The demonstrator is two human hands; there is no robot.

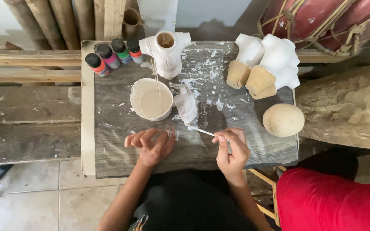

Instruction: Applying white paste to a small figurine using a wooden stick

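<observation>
My right hand (232, 149) pinches a thin white-coated brush (202, 131) whose tip points left over the grey wooden table (120, 158). Beside it, my left hand (150, 145) cups a small clear object at the fingertips; what it is I cannot tell. Just beyond the hands stands a white bowl (151, 99) of pale cream paint with a thin stick leaning in it. A crumpled white rag (186, 105) lies to its right. A white torso-shaped figure (167, 51) with a hollow neck stands behind the bowl.
Several small paint bottles (112, 55) line the table's far left corner. Two white figures with wooden bases (266, 66) lie at the far right, a round tan ball (283, 120) below them. Bamboo poles (65, 19) and a red drum (322, 19) stand behind; a red-clothed person (335, 196) sits at right.
</observation>
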